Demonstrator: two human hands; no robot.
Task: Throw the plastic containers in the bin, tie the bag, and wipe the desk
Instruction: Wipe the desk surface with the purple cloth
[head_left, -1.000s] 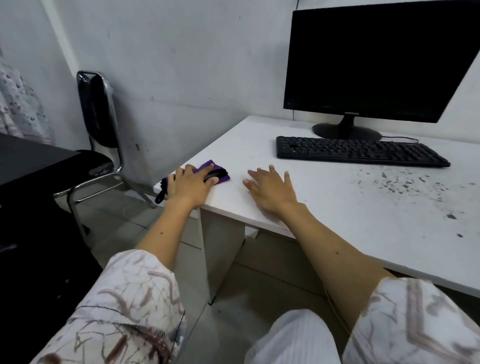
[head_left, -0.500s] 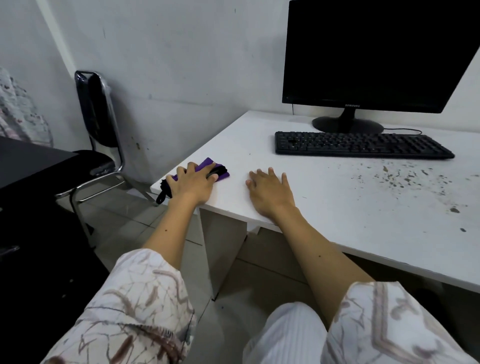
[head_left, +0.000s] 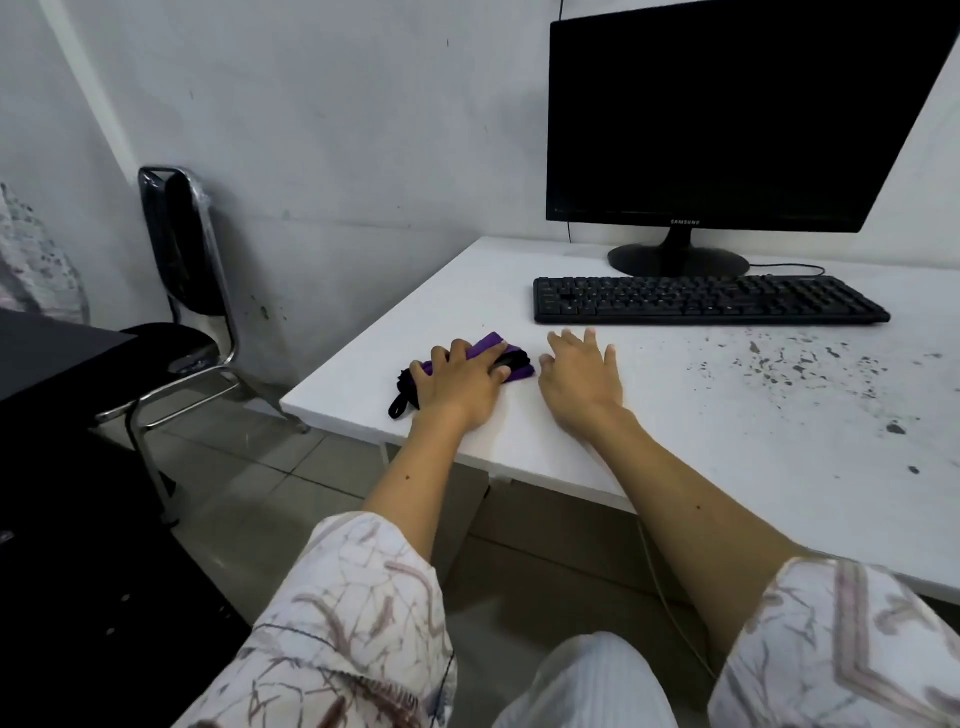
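Desk: white top (head_left: 675, 415), worn with dark specks toward its right side.
Left hand: left hand (head_left: 457, 387) lies flat, fingers spread, pressing the cloth.
Cloth: purple cloth with black trim (head_left: 511, 364), folded, near the desk's left front corner; a black loop hangs by the edge.
Right hand: right hand (head_left: 582, 382) rests flat beside it, fingers straight.
Beyond: bare white strip, then keyboard (head_left: 706, 300) and monitor (head_left: 727, 119).

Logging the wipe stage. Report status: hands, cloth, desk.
Left hand flat on purple cloth, near desk corner. Right hand open on desk beside it. Dark specks on the right unwiped; keyboard behind.
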